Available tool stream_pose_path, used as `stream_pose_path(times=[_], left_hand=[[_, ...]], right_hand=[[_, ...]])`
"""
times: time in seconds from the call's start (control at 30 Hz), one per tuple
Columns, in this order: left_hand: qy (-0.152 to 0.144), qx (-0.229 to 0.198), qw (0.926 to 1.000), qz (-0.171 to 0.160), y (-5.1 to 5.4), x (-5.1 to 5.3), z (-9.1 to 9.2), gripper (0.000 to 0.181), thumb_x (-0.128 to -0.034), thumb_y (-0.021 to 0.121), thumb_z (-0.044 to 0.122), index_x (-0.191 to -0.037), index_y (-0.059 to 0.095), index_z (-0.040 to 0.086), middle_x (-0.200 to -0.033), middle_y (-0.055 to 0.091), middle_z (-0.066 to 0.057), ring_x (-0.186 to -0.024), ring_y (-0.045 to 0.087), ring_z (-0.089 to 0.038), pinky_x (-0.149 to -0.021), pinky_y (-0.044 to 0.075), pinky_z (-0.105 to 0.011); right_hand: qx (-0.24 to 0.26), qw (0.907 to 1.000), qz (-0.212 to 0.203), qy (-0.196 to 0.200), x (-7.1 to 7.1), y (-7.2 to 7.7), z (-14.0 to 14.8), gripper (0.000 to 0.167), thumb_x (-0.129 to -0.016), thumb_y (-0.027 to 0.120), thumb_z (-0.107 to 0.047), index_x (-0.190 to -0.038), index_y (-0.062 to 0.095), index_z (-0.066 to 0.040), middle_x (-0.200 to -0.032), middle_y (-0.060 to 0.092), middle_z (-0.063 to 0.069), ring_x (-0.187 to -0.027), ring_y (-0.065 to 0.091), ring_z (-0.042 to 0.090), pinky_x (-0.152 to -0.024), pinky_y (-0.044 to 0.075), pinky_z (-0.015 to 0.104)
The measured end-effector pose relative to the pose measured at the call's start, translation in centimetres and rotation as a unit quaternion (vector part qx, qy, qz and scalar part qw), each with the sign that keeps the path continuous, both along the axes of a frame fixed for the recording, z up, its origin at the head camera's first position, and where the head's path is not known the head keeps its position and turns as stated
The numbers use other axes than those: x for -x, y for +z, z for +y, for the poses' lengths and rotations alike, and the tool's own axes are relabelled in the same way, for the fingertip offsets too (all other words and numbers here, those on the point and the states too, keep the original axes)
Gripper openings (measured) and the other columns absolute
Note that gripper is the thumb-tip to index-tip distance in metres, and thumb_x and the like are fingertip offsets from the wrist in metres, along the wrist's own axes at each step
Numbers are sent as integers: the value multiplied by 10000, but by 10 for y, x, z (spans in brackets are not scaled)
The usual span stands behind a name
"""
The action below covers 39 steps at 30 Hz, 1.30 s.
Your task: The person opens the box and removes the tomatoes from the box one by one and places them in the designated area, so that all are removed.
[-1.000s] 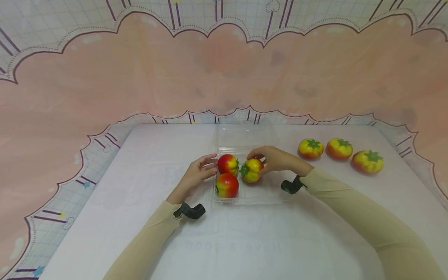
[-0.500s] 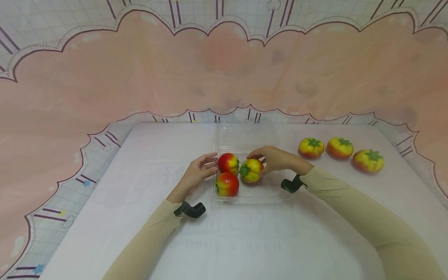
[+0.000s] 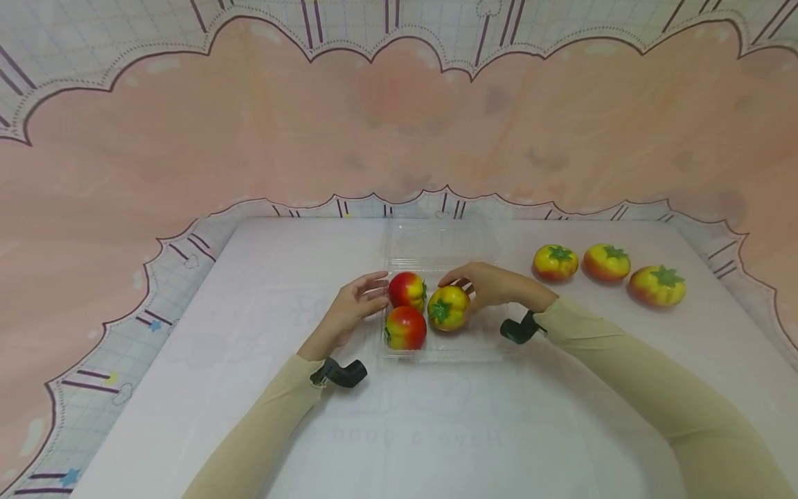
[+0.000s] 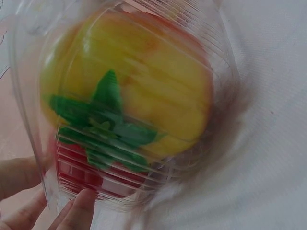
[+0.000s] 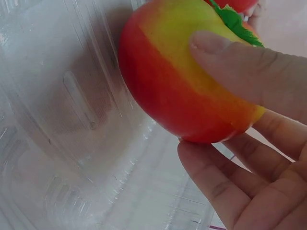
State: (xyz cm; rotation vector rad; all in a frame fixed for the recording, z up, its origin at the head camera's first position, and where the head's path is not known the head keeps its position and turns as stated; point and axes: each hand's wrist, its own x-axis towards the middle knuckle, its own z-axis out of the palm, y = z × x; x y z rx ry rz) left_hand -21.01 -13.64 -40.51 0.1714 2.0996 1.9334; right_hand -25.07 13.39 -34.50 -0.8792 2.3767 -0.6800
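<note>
Inside the clear plastic box [image 3: 480, 343], whose lid lies folded back, my right hand [image 3: 492, 283] holds a yellow-red persimmon [image 3: 447, 313] with a green calyx. In the right wrist view the thumb [image 5: 230, 60] presses that persimmon from above while fingertips touch it underneath. Two redder persimmons sit along the box's left side: a rear one [image 3: 406, 289] and a front one [image 3: 406, 327]. My left hand [image 3: 354, 308] rests at the box's left wall, fingers loosely extended. Through that wall, the left wrist view shows a persimmon [image 4: 158, 91] close up.
Three more persimmons stand on the white table at the back right: a left one [image 3: 555, 262], a middle one [image 3: 606, 262] and a right one [image 3: 657, 285]. The transparent lid [image 3: 439, 241] lies behind the box. A patterned cloth [image 3: 399, 132] hangs behind the table.
The persimmon in my right hand has turned, its green calyx swinging from the left side toward the front, and it has shifted slightly nearer. My left hand stays put.
</note>
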Motion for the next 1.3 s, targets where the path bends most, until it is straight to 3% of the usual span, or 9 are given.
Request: stream_pose_path(times=[0.4,0.93,1.3], left_hand=[[9,-15,10000,-33,-2,2,1,546,-905,593,72,-1415,397,82,-1418,435,-192,-1305,456,-329,-1021,445,-398],[-70,-95,9999,4,-1,2,1,541,-908,585,54,-1412,389,41,-1479,375,-150,-1331,432,-323,-1003,447,-377],[-49,-113,9999,16,-1,3,-1,535,-907,579,34,-1409,395,34,-1480,376,-148,-1327,437,-322,-988,455,-352]], right_hand=[[344,9994,56,80,0,2,8,539,-755,775,-102,-1251,578,-28,-1247,609,138,-1125,586,295,-938,531,390],[792,9938,376,-686,-13,28,43,641,-740,796,-227,-1295,544,-30,-1294,585,152,-1149,584,312,-972,495,465],[844,9858,604,-1323,-29,48,86,655,-773,769,-246,-1316,503,7,-1297,567,206,-1128,594,347,-923,532,415]])
